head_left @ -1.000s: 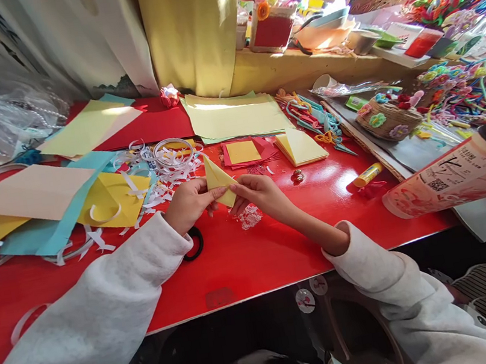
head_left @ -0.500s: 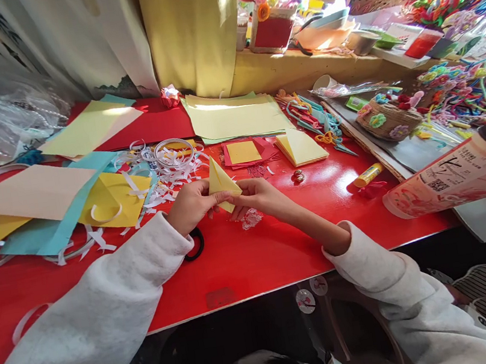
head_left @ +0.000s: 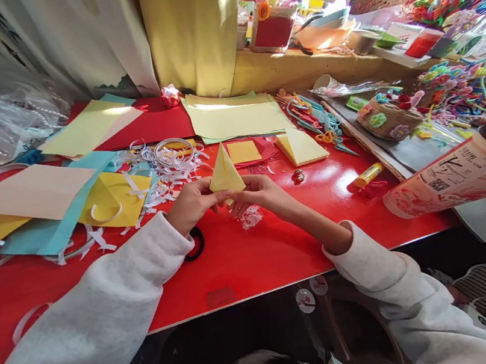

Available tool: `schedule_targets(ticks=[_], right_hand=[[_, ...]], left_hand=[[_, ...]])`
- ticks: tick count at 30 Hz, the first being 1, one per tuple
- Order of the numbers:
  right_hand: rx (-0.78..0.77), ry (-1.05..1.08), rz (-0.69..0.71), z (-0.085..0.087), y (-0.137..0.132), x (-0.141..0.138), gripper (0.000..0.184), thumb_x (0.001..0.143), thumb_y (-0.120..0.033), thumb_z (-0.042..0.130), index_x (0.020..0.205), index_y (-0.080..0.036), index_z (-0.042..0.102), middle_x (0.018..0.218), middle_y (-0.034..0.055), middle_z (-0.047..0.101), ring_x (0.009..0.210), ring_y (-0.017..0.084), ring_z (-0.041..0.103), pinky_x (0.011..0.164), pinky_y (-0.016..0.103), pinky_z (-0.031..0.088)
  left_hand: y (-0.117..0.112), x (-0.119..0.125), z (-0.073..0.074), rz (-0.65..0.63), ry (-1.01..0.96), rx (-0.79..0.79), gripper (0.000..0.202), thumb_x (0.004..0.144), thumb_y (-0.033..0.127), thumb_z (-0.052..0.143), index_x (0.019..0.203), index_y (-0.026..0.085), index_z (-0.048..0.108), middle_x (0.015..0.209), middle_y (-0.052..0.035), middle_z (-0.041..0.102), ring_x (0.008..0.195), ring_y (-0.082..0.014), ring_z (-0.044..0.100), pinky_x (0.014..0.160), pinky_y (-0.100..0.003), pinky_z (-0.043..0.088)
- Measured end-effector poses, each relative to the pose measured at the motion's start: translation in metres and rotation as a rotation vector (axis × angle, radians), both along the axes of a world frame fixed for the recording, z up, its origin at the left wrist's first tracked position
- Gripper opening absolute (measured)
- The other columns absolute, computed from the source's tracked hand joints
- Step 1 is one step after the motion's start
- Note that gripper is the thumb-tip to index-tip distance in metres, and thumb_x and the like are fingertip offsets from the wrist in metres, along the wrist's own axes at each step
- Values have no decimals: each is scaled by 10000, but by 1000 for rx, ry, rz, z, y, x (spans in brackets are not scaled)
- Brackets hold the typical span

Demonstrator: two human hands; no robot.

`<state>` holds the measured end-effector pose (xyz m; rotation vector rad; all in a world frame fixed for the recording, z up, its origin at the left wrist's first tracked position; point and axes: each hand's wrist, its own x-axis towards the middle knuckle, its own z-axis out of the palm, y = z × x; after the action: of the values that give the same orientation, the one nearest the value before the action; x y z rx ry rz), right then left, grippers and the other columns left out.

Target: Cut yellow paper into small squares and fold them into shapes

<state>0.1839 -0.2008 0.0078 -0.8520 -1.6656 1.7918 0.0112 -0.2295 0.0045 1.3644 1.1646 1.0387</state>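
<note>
A folded piece of yellow paper, kite-shaped with its long point upward, is held above the red table between both hands. My left hand grips its lower left edge, the thumb lying across the front. At the lower right corner, my right hand pinches the paper, with its lower fingers curled beneath. Just below the hands lies a small crumpled whitish bit. A black ring-like handle shows beside my left wrist, partly covered by the sleeve.
Coloured sheets and white paper scraps cover the left side. Behind the hands are a pale yellow pad and large sheets. Scissors, a glue stick and a drink cup lie to the right.
The folded yellow paper has turned to face me more squarely, and its tip has moved up and slightly right. Both hands keep hold of it in nearly the same place.
</note>
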Motion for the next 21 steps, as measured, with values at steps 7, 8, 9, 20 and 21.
schedule_targets(ticks=[7,8,9,20,21], right_hand=[[136,57,-107,3,0,1,316,725,-437,640,844,-161,544,819,25,630,687,125,629,519,208,510],[145,59,-122,3,0,1,324,723,-455,637,829,-166,536,800,20,622,681,122,623,510,203,505],[150,61,-141,3,-1,0,330,723,-469,634,815,-170,527,773,13,614,661,117,616,504,202,501],[153,54,-163,-3,1,-2,299,726,-427,644,789,-144,573,684,-5,587,556,87,560,466,196,465],[152,55,-191,-4,2,-1,302,722,-431,646,774,-143,569,674,-6,582,548,85,554,460,195,459]], left_hand=[[-2,3,2,-8,32,-43,334,585,397,755,744,132,628,678,-6,617,613,-119,561,560,-231,453],[-2,4,2,-14,17,-53,337,589,397,754,759,131,635,699,-11,630,631,-124,574,576,-234,462],[-2,5,2,-21,1,-68,335,598,396,751,771,131,642,719,-15,642,643,-125,583,590,-238,470],[-4,8,0,-43,-22,-130,367,587,449,751,703,122,632,635,-11,621,571,-121,576,582,-259,479],[-4,8,0,-46,-5,-96,355,612,450,733,710,124,632,644,-11,620,569,-114,566,580,-251,467]])
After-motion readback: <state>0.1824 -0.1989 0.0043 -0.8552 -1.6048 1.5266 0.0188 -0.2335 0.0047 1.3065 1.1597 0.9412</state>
